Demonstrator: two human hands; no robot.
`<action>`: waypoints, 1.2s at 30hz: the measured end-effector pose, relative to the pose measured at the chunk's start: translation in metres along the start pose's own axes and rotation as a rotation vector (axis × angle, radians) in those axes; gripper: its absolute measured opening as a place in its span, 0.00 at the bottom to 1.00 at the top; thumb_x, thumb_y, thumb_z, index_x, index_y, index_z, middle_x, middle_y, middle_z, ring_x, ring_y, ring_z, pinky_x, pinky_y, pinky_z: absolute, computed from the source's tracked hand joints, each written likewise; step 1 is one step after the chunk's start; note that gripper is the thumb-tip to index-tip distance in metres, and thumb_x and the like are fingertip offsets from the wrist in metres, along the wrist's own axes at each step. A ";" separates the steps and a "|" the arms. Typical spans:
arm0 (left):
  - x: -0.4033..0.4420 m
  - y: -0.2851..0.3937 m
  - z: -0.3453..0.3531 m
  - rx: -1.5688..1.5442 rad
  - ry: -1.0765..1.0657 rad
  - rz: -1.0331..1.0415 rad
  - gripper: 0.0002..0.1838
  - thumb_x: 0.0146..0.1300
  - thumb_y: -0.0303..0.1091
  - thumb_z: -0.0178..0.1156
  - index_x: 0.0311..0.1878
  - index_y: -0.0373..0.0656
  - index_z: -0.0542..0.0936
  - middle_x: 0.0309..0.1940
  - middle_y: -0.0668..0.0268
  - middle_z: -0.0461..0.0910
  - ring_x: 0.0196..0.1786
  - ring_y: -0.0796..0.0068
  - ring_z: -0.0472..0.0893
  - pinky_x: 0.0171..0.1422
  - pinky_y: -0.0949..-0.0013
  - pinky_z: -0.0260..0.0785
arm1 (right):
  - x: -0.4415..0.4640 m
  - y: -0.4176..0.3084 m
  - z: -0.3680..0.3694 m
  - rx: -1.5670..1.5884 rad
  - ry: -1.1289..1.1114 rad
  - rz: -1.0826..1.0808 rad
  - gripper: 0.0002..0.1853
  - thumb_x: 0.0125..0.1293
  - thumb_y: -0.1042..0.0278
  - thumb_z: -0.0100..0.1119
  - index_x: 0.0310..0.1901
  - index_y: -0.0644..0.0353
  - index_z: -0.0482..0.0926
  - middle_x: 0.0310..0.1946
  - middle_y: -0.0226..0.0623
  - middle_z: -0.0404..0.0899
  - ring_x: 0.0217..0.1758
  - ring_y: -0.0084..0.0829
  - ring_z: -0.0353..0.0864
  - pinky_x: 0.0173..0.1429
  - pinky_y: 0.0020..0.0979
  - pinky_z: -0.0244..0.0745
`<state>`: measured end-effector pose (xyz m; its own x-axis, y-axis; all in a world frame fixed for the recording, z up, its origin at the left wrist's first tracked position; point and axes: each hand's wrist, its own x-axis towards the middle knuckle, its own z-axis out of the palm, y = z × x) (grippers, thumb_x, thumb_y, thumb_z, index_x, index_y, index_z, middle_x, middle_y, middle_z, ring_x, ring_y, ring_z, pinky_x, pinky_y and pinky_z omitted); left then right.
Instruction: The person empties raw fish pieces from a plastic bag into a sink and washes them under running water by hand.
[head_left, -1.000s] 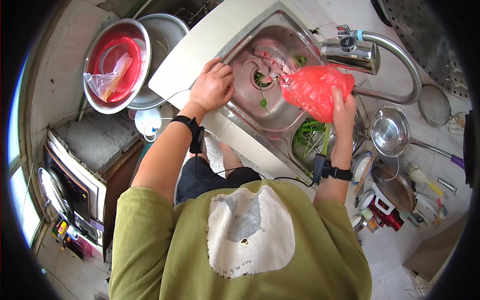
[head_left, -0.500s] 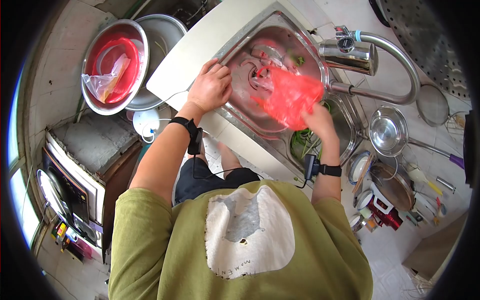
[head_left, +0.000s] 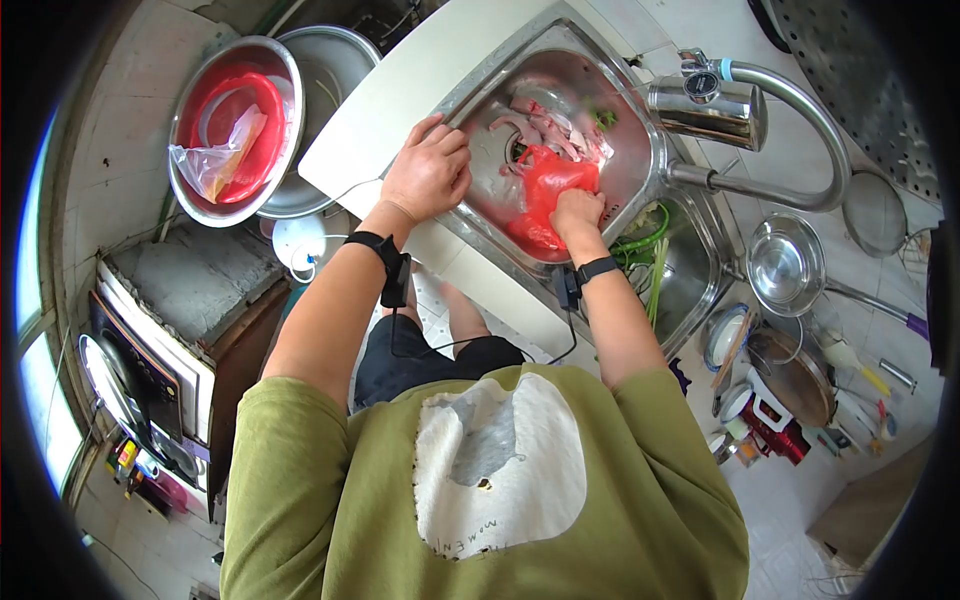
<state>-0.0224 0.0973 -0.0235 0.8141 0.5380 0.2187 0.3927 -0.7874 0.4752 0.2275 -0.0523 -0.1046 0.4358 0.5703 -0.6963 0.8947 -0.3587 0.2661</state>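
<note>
My right hand (head_left: 578,213) is closed on a red plastic bag (head_left: 545,195) inside the larger sink basin (head_left: 480,165). Beyond the bag, strips of raw meat (head_left: 556,132), pale and pinkish, lie on the basin floor near the drain, partly covered by it. A green sprig (head_left: 603,120) rests beside the meat. My left hand (head_left: 428,172) leans on the near left edge of the sink and counter, its fingers curled in with nothing visible in them.
Green stalks (head_left: 655,270) lie in the smaller basin. A curved faucet (head_left: 790,205) reaches over from the right. Left of the white counter (head_left: 370,120) are a metal basin with a red bowl (head_left: 235,190) in it. Pans and a steel pot (head_left: 782,262) stand at right.
My right hand has moved left and toward me with the red bag, lowering it into the basin. More of the raw meat shows now. My left hand has stayed in place.
</note>
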 end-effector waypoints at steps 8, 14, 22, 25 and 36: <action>-0.002 -0.004 0.001 -0.009 0.025 0.012 0.04 0.57 0.30 0.61 0.34 0.43 0.83 0.42 0.66 0.81 0.52 0.68 0.80 0.79 0.55 0.60 | -0.084 0.046 -0.051 0.517 0.330 0.209 0.19 0.60 0.52 0.65 0.38 0.63 0.88 0.37 0.52 0.88 0.44 0.51 0.89 0.52 0.50 0.80; -0.004 -0.002 0.000 -0.005 0.027 0.019 0.04 0.57 0.30 0.61 0.34 0.43 0.82 0.40 0.66 0.81 0.51 0.68 0.81 0.79 0.55 0.61 | -0.110 0.095 -0.028 1.246 0.647 0.187 0.13 0.61 0.68 0.63 0.44 0.66 0.87 0.35 0.44 0.89 0.41 0.37 0.89 0.51 0.37 0.80; -0.004 -0.002 0.002 -0.004 0.044 0.019 0.04 0.57 0.30 0.61 0.34 0.43 0.82 0.40 0.67 0.80 0.50 0.68 0.81 0.78 0.55 0.62 | -0.147 0.100 -0.051 1.939 0.634 0.045 0.23 0.70 0.78 0.50 0.66 0.67 0.74 0.60 0.43 0.81 0.60 0.34 0.82 0.65 0.36 0.78; -0.004 -0.002 0.002 0.000 0.039 0.017 0.04 0.57 0.30 0.61 0.34 0.43 0.82 0.40 0.67 0.80 0.50 0.69 0.81 0.78 0.56 0.61 | -0.154 0.104 -0.056 2.028 0.616 -0.085 0.22 0.73 0.74 0.48 0.67 0.66 0.71 0.63 0.45 0.79 0.63 0.38 0.81 0.67 0.40 0.78; 0.000 0.011 -0.001 -0.007 -0.010 -0.023 0.06 0.56 0.32 0.63 0.36 0.46 0.85 0.40 0.69 0.80 0.54 0.67 0.79 0.79 0.53 0.59 | -0.147 0.108 -0.063 2.604 0.297 -0.456 0.23 0.78 0.61 0.45 0.65 0.68 0.74 0.60 0.50 0.81 0.60 0.47 0.83 0.66 0.50 0.80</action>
<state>-0.0190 0.0888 -0.0173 0.8091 0.5530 0.1987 0.4086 -0.7725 0.4860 0.2661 -0.1279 0.0688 0.5510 0.7518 -0.3622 -0.6882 0.1639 -0.7067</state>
